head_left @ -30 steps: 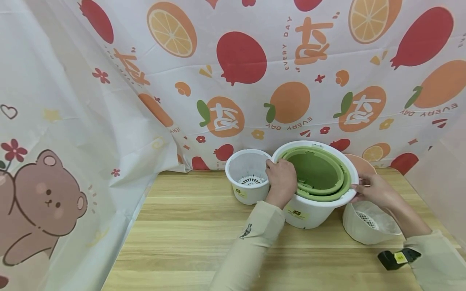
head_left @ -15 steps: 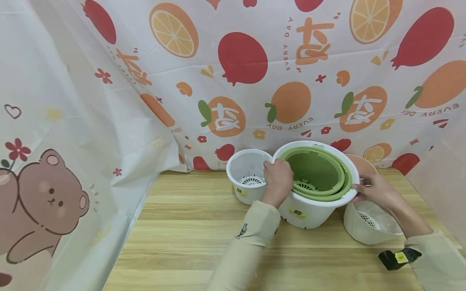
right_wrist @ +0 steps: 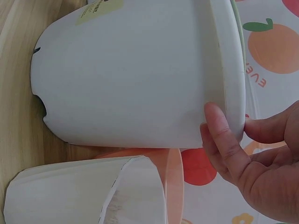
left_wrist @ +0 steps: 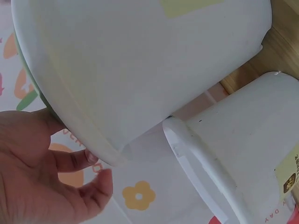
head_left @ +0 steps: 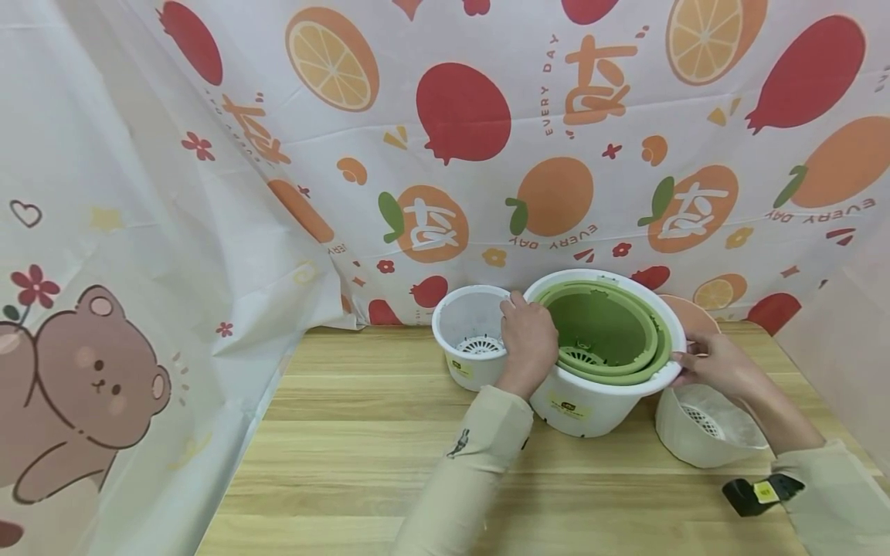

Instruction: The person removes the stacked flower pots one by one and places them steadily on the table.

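Observation:
A large white flowerpot (head_left: 605,409) stands on the table with two green pots (head_left: 608,320) nested inside it, one within the other. My left hand (head_left: 528,340) is at its left rim. In the left wrist view the thumb of that hand (left_wrist: 51,177) goes behind the rim, and the curled fingers lie close to its edge. On the right side my right hand (head_left: 719,367) pinches the rim. The right wrist view shows that hand (right_wrist: 261,163) with fingers under the white lip and thumb on the edge. Slots show in the inner green pot's base.
A smaller white pot (head_left: 462,371) stands close on the left, a slotted base inside it. To the right sit a cream pot (head_left: 695,444) and, behind it, an orange pot (head_left: 695,313). A patterned cloth (head_left: 487,208) hangs behind the wooden table (head_left: 348,448).
My left hand has shifted slightly left along the rim, and its fingers have risen a little. More of the inner green pot's slotted base now shows. My right hand has stayed in place.

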The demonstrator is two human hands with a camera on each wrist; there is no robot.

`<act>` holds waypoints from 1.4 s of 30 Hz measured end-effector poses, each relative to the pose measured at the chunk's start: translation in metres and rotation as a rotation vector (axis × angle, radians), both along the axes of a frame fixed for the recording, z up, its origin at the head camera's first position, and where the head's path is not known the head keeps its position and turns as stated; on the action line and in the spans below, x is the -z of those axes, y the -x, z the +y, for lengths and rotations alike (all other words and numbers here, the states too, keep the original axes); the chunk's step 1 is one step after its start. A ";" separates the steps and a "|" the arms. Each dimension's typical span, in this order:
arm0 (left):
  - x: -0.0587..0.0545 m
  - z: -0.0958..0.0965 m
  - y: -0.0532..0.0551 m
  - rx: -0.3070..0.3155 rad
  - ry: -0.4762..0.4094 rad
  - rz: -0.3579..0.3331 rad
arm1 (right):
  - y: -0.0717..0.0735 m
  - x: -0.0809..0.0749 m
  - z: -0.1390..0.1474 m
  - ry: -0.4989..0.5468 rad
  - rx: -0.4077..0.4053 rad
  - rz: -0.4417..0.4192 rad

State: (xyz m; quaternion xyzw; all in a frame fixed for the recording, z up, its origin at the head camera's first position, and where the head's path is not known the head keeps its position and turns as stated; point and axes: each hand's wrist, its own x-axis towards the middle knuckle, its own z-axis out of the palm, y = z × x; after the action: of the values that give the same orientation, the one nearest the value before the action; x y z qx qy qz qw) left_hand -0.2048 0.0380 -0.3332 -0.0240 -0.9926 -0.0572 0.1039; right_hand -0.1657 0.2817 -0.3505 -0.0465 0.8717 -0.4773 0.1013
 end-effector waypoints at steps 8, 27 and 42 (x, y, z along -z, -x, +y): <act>0.000 0.000 -0.001 0.002 -0.185 -0.016 | 0.000 0.000 0.000 -0.002 -0.001 0.008; 0.000 -0.001 -0.001 0.050 -0.223 0.062 | 0.000 -0.001 -0.001 0.009 -0.007 0.000; -0.001 -0.007 0.000 0.106 -0.281 0.060 | 0.000 -0.002 -0.001 0.003 -0.001 -0.004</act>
State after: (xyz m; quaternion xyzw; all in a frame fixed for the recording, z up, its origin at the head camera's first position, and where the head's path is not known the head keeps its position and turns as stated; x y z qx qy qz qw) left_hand -0.2049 0.0308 -0.3323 -0.0635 -0.9686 -0.2004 0.1327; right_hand -0.1653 0.2803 -0.3486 -0.0460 0.8707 -0.4786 0.1034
